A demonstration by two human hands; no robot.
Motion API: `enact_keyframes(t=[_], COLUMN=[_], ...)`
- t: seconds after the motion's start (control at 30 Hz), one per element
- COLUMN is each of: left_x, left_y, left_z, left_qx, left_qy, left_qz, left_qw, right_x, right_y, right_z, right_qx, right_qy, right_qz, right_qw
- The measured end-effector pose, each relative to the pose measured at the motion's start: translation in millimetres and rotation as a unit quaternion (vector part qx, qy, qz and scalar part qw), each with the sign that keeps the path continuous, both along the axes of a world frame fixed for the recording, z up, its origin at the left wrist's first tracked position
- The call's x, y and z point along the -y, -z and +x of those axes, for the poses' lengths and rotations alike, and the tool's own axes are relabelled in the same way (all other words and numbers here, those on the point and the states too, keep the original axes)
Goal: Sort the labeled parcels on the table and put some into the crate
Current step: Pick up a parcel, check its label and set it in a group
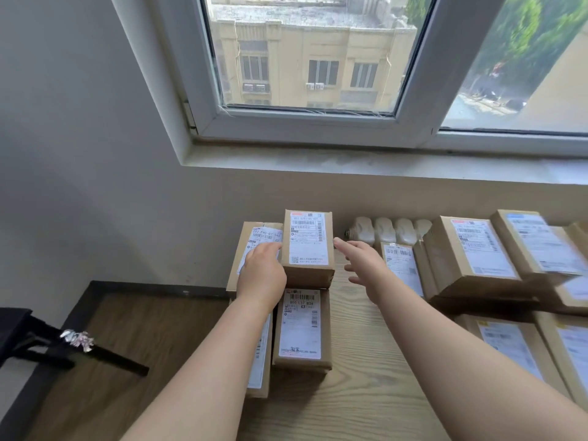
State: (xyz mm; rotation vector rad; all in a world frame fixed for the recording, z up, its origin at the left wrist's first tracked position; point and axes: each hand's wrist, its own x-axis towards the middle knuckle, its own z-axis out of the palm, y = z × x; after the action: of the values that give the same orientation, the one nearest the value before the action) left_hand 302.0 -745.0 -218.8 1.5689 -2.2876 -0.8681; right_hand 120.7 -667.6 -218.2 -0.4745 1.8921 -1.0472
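Several brown cardboard parcels with white labels lie on a light wooden table (356, 361). A small parcel (308, 246) sits raised at the far left, on top of others. My left hand (262, 275) lies against its left side, fingers partly hidden behind it. My right hand (362, 265) is spread with straight fingers just right of that parcel, its index fingertip near the top right corner, holding nothing. Another labeled parcel (300, 327) lies in front of it, and a flat one (254, 246) to the left. No crate is in view.
More parcels (471, 253) are piled on the table's right side. White radiator fins (385, 232) stand against the wall under the window sill (350, 160). Left of the table is wooden floor with a black chair (38, 348).
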Motion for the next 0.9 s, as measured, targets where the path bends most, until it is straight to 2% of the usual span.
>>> enact_keyframes(t=[0.27,0.53,0.8,0.9], left_x=[-45.1,-116.9,-186.0,-200.7], left_y=[-47.3,-76.1,-72.3,-66.7], left_z=[-51.6,-147.1,-245.5,-278.7], left_qx=[-0.031,-0.052,-0.085,-0.060], left_qy=[0.061,0.140,0.193,0.209], left_qz=[-0.010,-0.002,0.092,0.104], left_qw=[0.998,0.989,0.973,0.970], right_x=[-64.4,-159.2,-230.2,-239.4], right_y=[-52.4,-91.6,-89.6,-81.6], right_z=[-32.7,-111.7,-201.4,-231.4], right_qx=[-0.127,-0.214,-0.219,-0.207], right_qy=[0.021,0.062,0.123,0.124], right_qz=[-0.019,-0.014,0.037,0.048], right_qw=[0.991,0.975,0.967,0.969])
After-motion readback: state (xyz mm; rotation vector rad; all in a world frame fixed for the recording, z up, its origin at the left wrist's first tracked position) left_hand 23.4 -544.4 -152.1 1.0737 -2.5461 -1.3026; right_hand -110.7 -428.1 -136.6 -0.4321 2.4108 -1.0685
